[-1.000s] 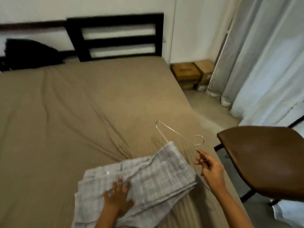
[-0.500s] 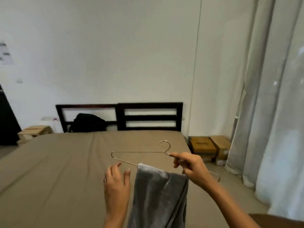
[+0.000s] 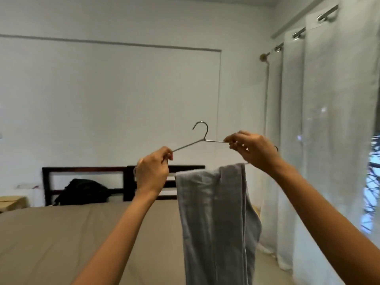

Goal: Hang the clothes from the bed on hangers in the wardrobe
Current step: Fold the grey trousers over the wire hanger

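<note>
A thin metal hanger is held up in front of me at chest height, hook upward. My left hand grips its left arm and my right hand pinches its right arm. A grey checked garment is folded over the hanger's lower bar and hangs straight down between my forearms. The bed with a tan sheet lies below and to the left. No wardrobe is in sight.
A dark wooden headboard stands against the white wall with a black bag at its foot. White curtains on a rod fill the right side. A cardboard box sits at the far left.
The garment went from lying on the bed to hanging on the hanger, raised high. My left hand left the cloth and took hold of the hanger's left arm. The view tilted upward.
</note>
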